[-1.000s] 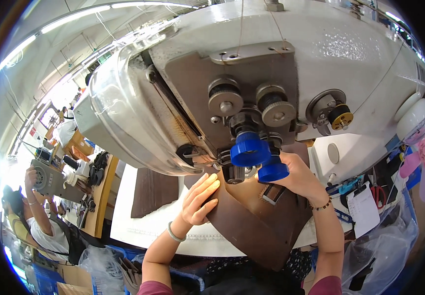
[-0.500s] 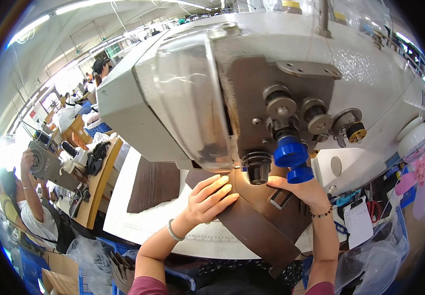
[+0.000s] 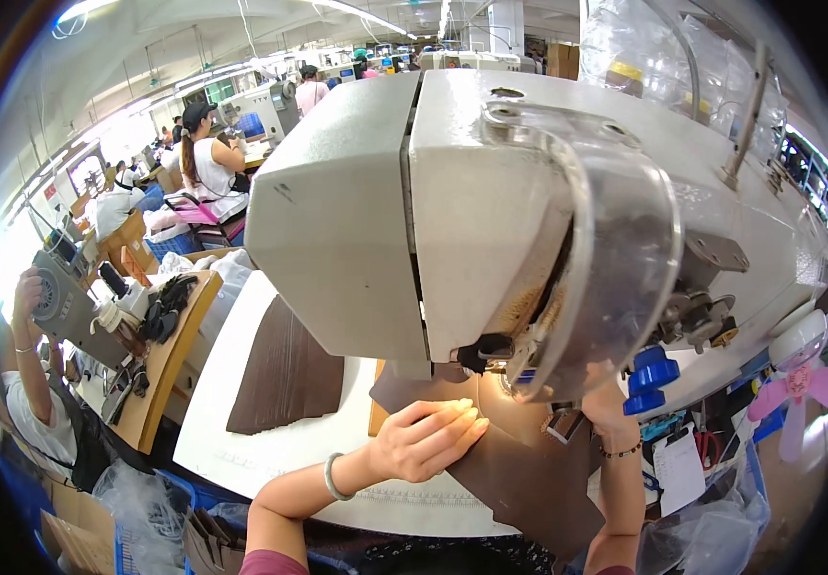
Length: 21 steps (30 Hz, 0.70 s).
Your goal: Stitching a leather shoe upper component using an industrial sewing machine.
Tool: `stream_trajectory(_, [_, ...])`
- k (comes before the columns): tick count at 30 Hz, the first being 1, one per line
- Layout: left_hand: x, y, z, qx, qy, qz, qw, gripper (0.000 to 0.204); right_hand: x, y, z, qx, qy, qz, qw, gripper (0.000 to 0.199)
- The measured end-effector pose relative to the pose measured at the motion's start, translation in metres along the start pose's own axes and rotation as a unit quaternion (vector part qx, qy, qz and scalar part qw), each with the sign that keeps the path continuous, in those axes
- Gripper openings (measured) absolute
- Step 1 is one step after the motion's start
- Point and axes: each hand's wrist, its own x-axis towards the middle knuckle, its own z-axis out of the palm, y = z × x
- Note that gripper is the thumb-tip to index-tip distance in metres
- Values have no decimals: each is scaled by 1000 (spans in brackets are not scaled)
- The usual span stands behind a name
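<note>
The view has swung round, so the machine [image 3: 491,211] now shows its end face and the blue knobs [image 3: 652,379] sit further right. The left hand [image 3: 424,443], earlier spread over the leather [image 3: 529,470], has its fingers bunched. The right hand [image 3: 610,410] has slipped partly behind the guard [image 3: 639,259], its grip hard to judge. A seated worker [image 3: 211,163] has come fully into view.
</note>
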Motion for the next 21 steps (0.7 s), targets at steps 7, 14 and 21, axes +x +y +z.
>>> stream_trajectory(7, [5, -3, 0, 0, -6, 13, 1000, 23, -11, 26, -21, 20, -27, -100, 994, 54])
stream_trajectory(14, [2, -7, 5, 2, -13, -51, 999, 36, 5, 20, -17, 130, 89, 48, 986, 40])
stream_trajectory(21, [3, -6, 5, -17, -13, -66, 998, 40, 6, 8, -8, -39, 51, 10, 998, 74])
